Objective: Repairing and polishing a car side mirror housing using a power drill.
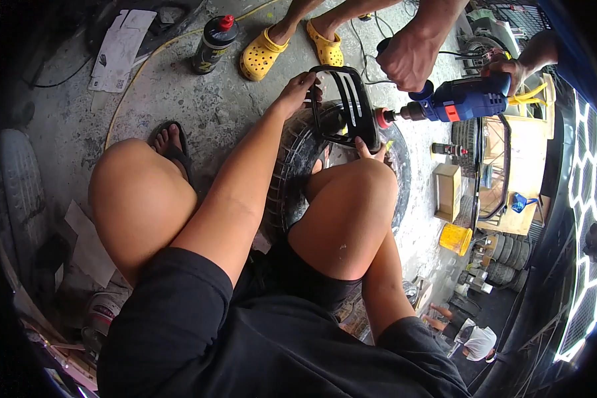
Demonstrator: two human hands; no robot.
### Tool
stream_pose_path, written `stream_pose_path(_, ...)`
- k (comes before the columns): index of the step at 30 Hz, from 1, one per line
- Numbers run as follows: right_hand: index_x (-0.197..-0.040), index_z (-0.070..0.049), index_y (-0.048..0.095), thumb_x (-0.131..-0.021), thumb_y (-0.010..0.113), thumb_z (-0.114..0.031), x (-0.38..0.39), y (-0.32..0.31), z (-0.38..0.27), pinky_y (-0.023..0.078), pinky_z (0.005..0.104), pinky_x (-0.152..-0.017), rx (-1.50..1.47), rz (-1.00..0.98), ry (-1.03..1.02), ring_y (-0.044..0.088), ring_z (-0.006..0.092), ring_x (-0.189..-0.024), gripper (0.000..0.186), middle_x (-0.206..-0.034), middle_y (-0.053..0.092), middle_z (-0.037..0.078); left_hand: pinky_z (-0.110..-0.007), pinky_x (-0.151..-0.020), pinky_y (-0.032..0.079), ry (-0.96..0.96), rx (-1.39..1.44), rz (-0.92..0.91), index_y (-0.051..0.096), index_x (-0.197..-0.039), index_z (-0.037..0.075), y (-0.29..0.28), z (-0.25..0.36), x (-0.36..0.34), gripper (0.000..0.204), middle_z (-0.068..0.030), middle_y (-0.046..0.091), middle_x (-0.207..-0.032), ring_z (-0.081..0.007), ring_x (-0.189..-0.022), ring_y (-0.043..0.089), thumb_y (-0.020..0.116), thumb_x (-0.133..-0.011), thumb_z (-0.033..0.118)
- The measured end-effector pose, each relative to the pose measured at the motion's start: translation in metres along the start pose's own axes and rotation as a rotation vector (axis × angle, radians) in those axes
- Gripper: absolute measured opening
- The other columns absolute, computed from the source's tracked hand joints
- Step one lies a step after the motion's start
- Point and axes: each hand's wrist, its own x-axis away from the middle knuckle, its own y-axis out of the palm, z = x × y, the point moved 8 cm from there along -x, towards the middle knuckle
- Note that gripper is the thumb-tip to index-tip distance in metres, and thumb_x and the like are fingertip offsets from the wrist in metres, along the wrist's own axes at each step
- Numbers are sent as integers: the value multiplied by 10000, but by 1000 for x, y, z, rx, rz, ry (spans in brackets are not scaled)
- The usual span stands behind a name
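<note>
A glossy black rectangular frame with slots (367, 109) is held up over a tire (286, 156) between my legs. My left hand (297, 96) grips its left side, fingers closed around the edge. At the lower right corner my right hand (370, 150) grips the frame, its thumb showing and other fingers partly hidden. A blue power drill (463, 101) with a small red pad (382, 118) points at the frame's right edge; the pad looks to be touching or very near it. A co-worker's hands (408, 63) hold the drill at its side handle and rear.
The co-worker's yellow clogs (263, 56) stand beyond the frame. A black bottle with red cap (215, 45) is at the upper left. A yellow cable (130, 89) crosses the floor. To the right are a yellow bucket (455, 239), a wooden box (448, 193) and another person (477, 341).
</note>
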Motion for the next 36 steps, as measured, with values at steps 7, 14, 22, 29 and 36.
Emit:
stream_pose_path(7,-1132,8,376,-635,783,-303,4,-5,-9,417,326,-741,16,4,15,519,201,-816,714,-917,546,138,-331,-689,485,-22,-27,14,474,-971,75,2,-3,-4,294,-47,552,-766,-151,-730,562,406,-920,357)
stream_pose_path(14,-1114,-3,385,-651,770,-283,10,-4,-12,414,317,-707,23,11,57,505,185,-783,665,-890,541,126,-327,-678,482,-13,2,-20,472,-967,71,5,-1,-3,285,-45,547,-757,-149,-718,558,396,-924,342)
stream_pose_path(22,-1131,3,380,-647,772,-274,14,-4,-13,408,320,-750,24,18,91,510,203,-822,681,-937,541,138,-326,-680,482,-16,-4,-24,480,-961,74,7,1,0,285,-43,551,-763,-146,-718,556,403,-921,345)
stream_pose_path(29,-1144,15,377,-634,781,-285,6,-4,-5,402,326,-787,10,24,37,513,217,-875,716,-979,537,151,-332,-683,494,-31,5,-36,485,-954,64,5,-4,-5,300,-47,552,-763,-152,-713,562,397,-922,349)
stream_pose_path(36,-1142,19,377,-631,781,-300,-1,-4,2,394,334,-813,9,11,12,513,231,-906,725,-1007,529,158,-333,-686,499,-43,-19,-18,488,-948,57,5,-4,-5,308,-50,552,-768,-154,-706,566,393,-923,349)
